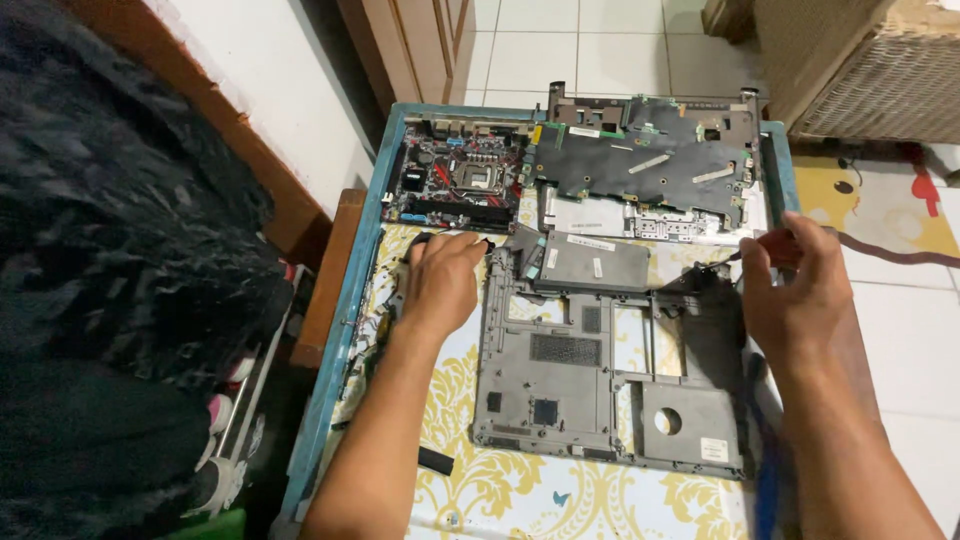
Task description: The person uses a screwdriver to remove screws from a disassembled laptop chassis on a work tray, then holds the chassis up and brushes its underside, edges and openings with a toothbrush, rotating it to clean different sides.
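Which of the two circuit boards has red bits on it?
The small black square circuit board with red trim at the table's far left corner. The wider dark grey laptop board beside it has none.
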